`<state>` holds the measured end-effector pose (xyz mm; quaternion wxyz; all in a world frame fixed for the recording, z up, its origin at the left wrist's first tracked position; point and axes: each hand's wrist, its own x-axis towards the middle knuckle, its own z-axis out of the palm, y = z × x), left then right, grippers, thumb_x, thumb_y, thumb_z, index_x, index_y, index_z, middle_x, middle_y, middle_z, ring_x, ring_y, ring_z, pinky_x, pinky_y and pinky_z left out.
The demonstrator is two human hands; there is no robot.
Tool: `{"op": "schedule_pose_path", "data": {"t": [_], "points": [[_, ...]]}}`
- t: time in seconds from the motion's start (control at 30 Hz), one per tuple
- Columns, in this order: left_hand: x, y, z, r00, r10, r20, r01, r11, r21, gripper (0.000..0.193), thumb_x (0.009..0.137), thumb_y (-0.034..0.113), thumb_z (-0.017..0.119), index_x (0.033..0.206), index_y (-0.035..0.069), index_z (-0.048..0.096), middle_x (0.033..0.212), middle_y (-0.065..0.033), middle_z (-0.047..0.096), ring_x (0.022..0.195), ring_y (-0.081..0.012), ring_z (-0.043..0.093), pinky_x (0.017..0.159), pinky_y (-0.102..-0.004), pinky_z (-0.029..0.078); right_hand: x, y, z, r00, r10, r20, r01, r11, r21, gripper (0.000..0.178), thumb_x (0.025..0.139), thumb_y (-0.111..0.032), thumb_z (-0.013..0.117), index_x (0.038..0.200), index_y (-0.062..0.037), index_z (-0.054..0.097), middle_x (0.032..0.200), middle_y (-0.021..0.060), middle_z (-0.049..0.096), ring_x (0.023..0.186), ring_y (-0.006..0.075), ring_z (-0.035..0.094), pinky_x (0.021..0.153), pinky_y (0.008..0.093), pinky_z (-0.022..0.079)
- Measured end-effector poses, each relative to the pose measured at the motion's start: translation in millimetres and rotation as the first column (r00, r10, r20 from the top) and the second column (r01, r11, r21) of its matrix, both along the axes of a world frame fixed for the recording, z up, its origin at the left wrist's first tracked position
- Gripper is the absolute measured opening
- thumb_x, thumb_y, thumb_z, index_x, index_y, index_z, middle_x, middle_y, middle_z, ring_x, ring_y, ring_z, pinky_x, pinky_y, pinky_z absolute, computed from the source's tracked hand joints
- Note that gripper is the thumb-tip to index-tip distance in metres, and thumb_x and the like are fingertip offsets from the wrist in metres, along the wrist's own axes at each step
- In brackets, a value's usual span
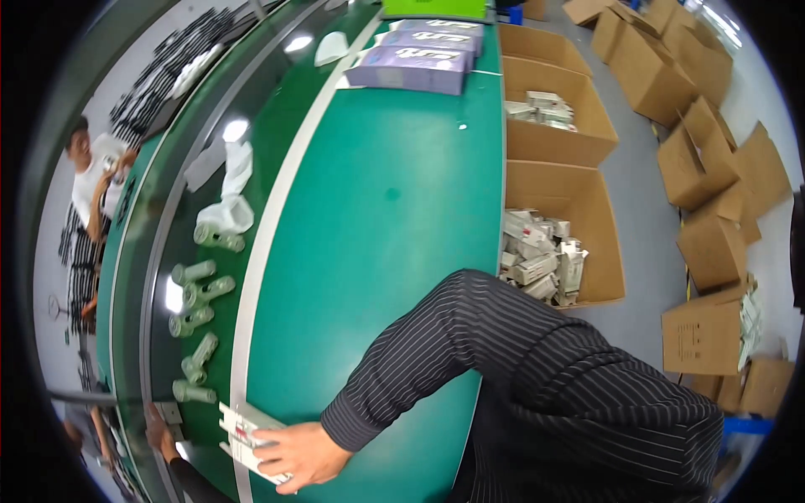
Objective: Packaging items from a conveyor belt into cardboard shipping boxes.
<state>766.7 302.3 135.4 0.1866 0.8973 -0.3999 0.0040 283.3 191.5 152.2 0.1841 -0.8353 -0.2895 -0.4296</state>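
My right hand (303,454), in a dark pinstriped sleeve, reaches across the green table to its left edge. Its fingers are closed on a small white carton (248,425) with open end flaps, possibly more than one stacked together. The carton lies across the pale edge strip. Farther left, my left hand (159,433) is at the metal rail beside a small pale box with dark spots (170,412). Its fingers look stretched out, with nothing visible in them. Several clear, pale-green cylindrical pieces (193,322) lie on the darker green belt ahead of it.
Purple boxes (408,77) sit at the table's far end, before a bright green bin (436,8). Along the right side stand brown cartons (579,178) holding small white boxes (537,256). Crumpled white bags (228,215) lie on the belt. A person (94,180) is across it.
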Motion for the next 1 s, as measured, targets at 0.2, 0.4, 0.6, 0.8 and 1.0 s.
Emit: {"op": "schedule_pose_path", "data": {"t": [0.2,0.4,0.6,0.8,1.0], "points": [[-60.7,17.2,37.5,0.996,0.079,0.052,-0.085,0.988,0.128,0.05,0.103,0.026,0.054,0.147,0.003,0.053,0.149,-0.0201,0.055,0.139,-0.031,0.051,0.117,-0.0391,0.038,-1.6,13.4,1.5,0.997,0.021,0.08,-0.021,1.0,-0.003,0.028,0.075,-0.035,0.074,0.098,-0.0203,0.07,0.102,0.0126,0.062,0.108,0.037,0.057,0.098,0.0682,0.034],[-88.6,66.7,51.5,0.963,0.242,0.121,-0.265,0.93,0.254,0.053,0.101,0.029,0.056,0.146,0.002,0.054,0.147,-0.0213,0.057,0.136,-0.033,0.053,0.115,-0.0407,0.04,-3.9,4.5,8.0,1.0,0.011,0.015,-0.011,1.0,0.01,0.018,0.081,-0.029,0.07,0.092,-0.0152,0.068,0.102,0.0187,0.061,0.112,0.039,0.057,0.106,0.0812,0.025],[-116.8,166.3,71.7,0.875,0.294,0.384,-0.419,0.857,0.3,0.059,0.098,0.041,0.061,0.141,0.001,0.056,0.14,-0.0257,0.06,0.131,-0.0425,0.054,0.111,-0.0482,0.04,21.0,33.0,9.1,0.985,-0.172,-0.016,0.172,0.984,0.034,0.017,0.085,-0.03,0.066,0.1,-0.0249,0.065,0.114,0.0171,0.058,0.126,0.0368,0.052,0.094,0.0823,0.033],[-249.3,127.4,59.4,0.904,0.305,0.298,-0.312,0.95,-0.027,0.061,0.087,0.034,0.068,0.138,0.003,0.056,0.142,-0.0278,0.048,0.13,-0.0465,0.047,0.113,-0.0505,0.038,0.5,16.6,17.1,0.91,-0.307,-0.278,0.259,0.946,-0.197,0.042,0.085,-0.038,0.071,0.123,-0.03,0.055,0.145,0.0119,0.051,0.137,0.0313,0.046,0.085,0.0616,0.048],[-267.6,171.1,100.0,0.897,0.298,0.328,-0.34,0.937,0.079,0.053,0.086,0.028,0.062,0.136,0.009,0.061,0.152,-0.0301,0.041,0.133,-0.0483,0.05,0.109,-0.0507,0.044,1.3,43.0,24.2,0.926,-0.286,-0.247,0.238,0.949,-0.205,0.051,0.083,-0.04,0.078,0.126,-0.0299,0.053,0.148,0.0094,0.049,0.139,0.0308,0.046,0.086,0.057,0.05]]}}
